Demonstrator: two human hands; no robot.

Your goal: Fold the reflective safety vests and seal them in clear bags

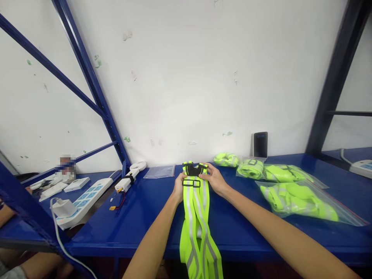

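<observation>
Yellow-green reflective straps with grey stripes lie lengthwise over the blue table's front edge, their lower ends hanging down. Black buckles and a black piece sit at their top end. My left hand grips the left side of that end, fingers closed beside the buckles. On the right side, my right hand pinches the same end near the black piece, its thumb on top. Several clear bags with folded yellow-green straps lie to the right of my right hand.
A flat clear bag, a white fan and a white device with wires are at the left. A power strip lies beyond the blue frame post. A dark phone-like device leans against the wall. Another person's arm shows far left.
</observation>
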